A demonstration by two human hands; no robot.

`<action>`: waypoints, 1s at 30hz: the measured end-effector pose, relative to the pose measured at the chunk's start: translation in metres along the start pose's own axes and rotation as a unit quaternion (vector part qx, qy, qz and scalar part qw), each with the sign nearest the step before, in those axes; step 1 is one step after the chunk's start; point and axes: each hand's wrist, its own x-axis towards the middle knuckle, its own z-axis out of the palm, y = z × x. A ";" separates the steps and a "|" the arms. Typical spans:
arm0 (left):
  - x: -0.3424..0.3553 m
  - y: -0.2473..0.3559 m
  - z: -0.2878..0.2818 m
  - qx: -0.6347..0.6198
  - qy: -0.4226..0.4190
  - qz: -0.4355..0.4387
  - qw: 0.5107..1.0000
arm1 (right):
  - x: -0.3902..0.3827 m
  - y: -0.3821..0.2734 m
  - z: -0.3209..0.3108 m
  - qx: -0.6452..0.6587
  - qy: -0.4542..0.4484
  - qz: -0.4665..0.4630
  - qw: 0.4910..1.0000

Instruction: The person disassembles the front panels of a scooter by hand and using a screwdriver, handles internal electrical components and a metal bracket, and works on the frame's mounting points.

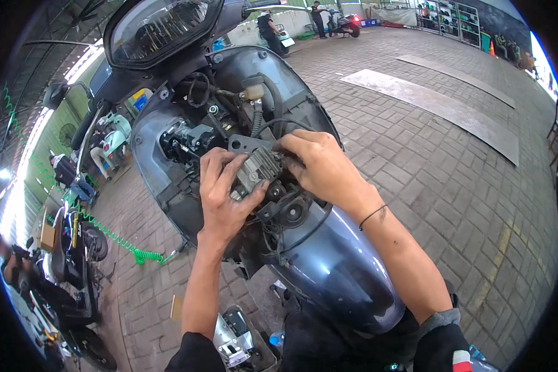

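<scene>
My left hand (226, 192) grips a finned grey metal component (260, 166) from the left, its thumb along the lower side. My right hand (325, 170) has its fingers curled at the component's right end; what exactly they pinch is partly hidden. A grey metal bracket (245, 142) lies just behind the component. Around both hands are the opened front of a scooter, with its inner panel (270, 68), black hoses, a small pale reservoir (254, 91) and a black assembly (186, 142). The glossy dark blue front fender (344, 279) is below my hands.
The scooter's headlamp housing (158, 31) rises at upper left. A green coiled air hose (146, 254) hangs at left. Parked motorbikes (74, 310) and several other people (266, 31) are around. Flat metal sheets (428, 111) lie on the paving at right. A box of parts (235, 341) sits below.
</scene>
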 end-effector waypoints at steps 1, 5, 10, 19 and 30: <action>0.000 0.000 -0.001 0.000 -0.002 0.002 1.000 | -0.001 0.000 0.002 0.012 0.013 0.001 1.000; 0.001 -0.003 -0.002 -0.004 0.002 0.018 1.000 | -0.001 0.000 0.000 -0.004 0.009 -0.009 1.000; 0.003 -0.004 -0.002 -0.001 -0.002 0.028 1.000 | 0.000 0.006 -0.004 0.004 -0.020 -0.010 1.000; 0.005 -0.004 -0.006 -0.014 -0.011 0.034 0.999 | 0.028 -0.014 -0.026 0.042 -0.109 0.132 0.984; 0.004 -0.007 -0.008 -0.037 0.001 0.043 0.998 | 0.044 -0.011 -0.020 0.002 -0.174 0.269 0.947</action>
